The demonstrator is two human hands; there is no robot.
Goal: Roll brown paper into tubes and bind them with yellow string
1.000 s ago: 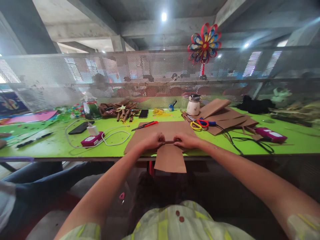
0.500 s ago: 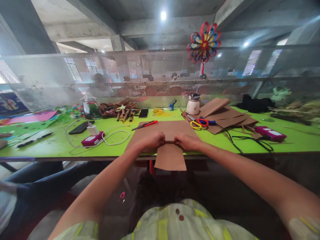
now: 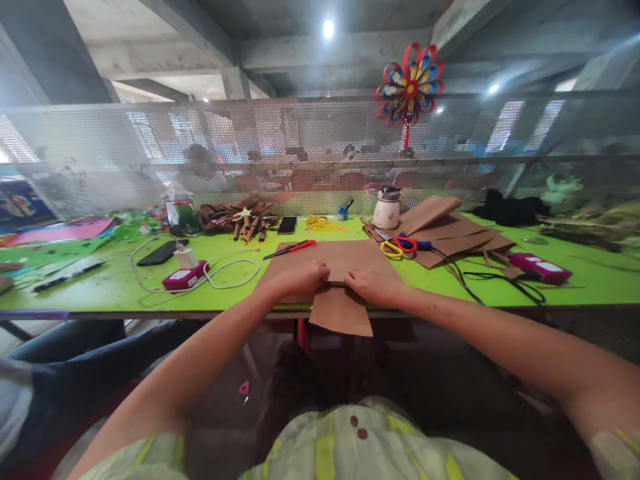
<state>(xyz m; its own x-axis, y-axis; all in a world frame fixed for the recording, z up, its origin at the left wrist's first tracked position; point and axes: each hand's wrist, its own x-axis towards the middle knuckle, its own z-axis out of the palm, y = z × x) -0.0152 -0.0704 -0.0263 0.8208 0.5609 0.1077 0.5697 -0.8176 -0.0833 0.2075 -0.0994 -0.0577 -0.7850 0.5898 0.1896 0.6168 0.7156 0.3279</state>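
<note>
A strip of brown paper [image 3: 341,315] lies across the table's front edge, its near end hanging over. Its far edge is rolled or folded into a narrow band between my hands. My left hand [image 3: 313,275] is closed, fingertips pinching the left end of that band. On the right end, my right hand [image 3: 371,285] has its fingers curled over the paper and pressed down. Both hands rest on a larger brown paper sheet [image 3: 345,255]. A red-and-black pointed tool [image 3: 291,249] lies on this sheet's far left edge.
Scissors with yellow and red handles [image 3: 393,249], a white jar [image 3: 387,210] and stacked brown paper [image 3: 445,233] stand right of centre. Purple power blocks [image 3: 186,276] with cables lie at both sides. Phones [image 3: 287,226] and brown paper rolls [image 3: 250,227] are farther left. Another person's legs [image 3: 100,353] show at left.
My hands have come slightly closer together along the rolled band. The hanging end of the paper strip has risen a little.
</note>
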